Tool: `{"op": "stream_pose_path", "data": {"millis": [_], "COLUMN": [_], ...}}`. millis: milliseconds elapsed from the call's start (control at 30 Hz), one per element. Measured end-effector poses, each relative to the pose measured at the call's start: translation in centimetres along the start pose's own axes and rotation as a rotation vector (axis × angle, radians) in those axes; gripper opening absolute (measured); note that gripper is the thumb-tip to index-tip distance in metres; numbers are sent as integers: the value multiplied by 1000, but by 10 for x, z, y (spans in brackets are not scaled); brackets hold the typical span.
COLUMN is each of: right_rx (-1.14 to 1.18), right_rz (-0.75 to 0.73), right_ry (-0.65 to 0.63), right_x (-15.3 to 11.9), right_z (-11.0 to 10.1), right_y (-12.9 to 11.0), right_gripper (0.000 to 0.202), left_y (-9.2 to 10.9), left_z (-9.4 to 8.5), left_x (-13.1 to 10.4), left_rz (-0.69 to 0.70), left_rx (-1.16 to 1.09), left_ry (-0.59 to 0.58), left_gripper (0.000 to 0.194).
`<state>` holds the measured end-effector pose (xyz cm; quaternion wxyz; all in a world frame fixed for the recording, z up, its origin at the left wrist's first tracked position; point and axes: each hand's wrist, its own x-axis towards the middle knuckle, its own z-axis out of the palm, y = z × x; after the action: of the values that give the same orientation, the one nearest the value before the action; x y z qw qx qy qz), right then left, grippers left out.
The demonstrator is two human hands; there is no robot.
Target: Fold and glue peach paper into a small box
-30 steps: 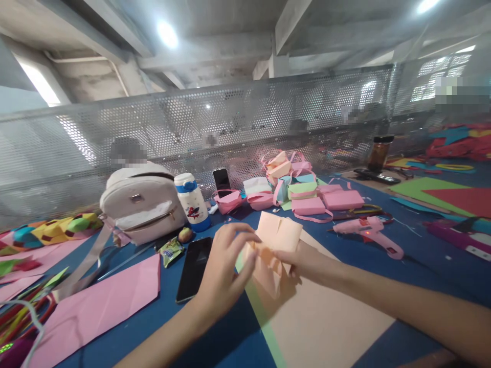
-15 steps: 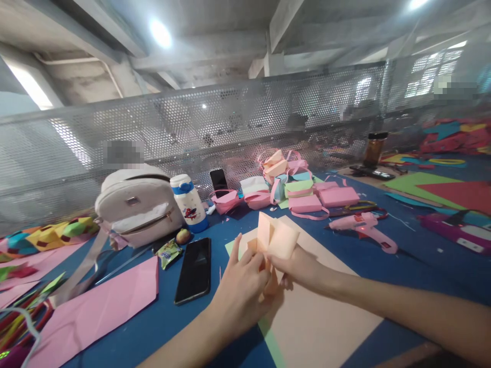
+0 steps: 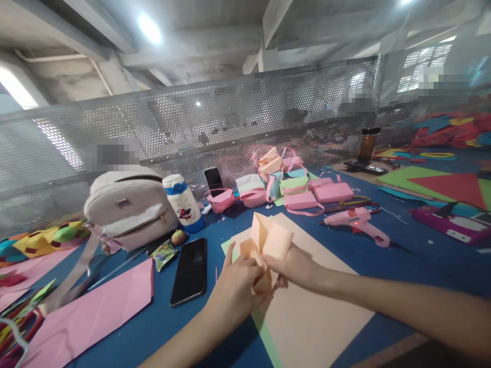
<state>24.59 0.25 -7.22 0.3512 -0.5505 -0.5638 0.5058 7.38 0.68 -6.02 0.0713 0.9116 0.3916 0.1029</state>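
Between my hands is a folded peach paper piece with upright flaps, held above a large peach paper sheet. My left hand bends its fingers around the lower left part of the folded paper, its index finger sticking up. On the right side, my right hand pinches the paper with the thumb in front. The fingertips of both hands are partly hidden behind the folds. Green paper shows along the left edge beneath the peach sheet.
A black phone, a snack packet and a pink sheet lie to the left. Behind them stand a white backpack and a bottle. Small paper bags line the back. A pink glue gun lies at right.
The view has shifted slightly, so everything sits a little further left. My left fingers have moved a little against the folded paper; both hands keep hold of it.
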Motion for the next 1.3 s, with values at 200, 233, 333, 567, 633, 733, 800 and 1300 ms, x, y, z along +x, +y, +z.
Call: {"op": "stream_pose_path", "data": {"millis": [200, 233, 333, 567, 633, 733, 800, 1300], "right_rx": [34, 37, 65, 132, 173, 235, 274, 321], "right_rz": [-38, -43, -48, -49, -50, -64, -90, -449], "right_ry": [-8, -10, -7, -36, -56, -85, -124, -258], "right_x": [4, 4, 6, 8, 9, 11, 13, 11], "right_z": [0, 0, 1, 1, 1, 1, 0, -3], "right_y": [10, 11, 14, 17, 19, 23, 27, 24], "right_gripper": [23, 23, 23, 31, 35, 41, 46, 30], "left_y": [-6, -7, -6, 3, 4, 3, 1, -13], "left_z": [4, 3, 2, 4, 4, 1, 0, -8], "left_x": [0, 0, 0, -1, -1, -1, -1, 3], "left_rz": [-12, -28, -53, 18, 49, 61, 71, 175], "left_rx": [-59, -74, -103, -33, -36, -49, -50, 21], "left_ry": [0, -7, -4, 82, 77, 44, 31, 179], "left_gripper": [31, 32, 31, 34, 34, 33, 30, 28]}}
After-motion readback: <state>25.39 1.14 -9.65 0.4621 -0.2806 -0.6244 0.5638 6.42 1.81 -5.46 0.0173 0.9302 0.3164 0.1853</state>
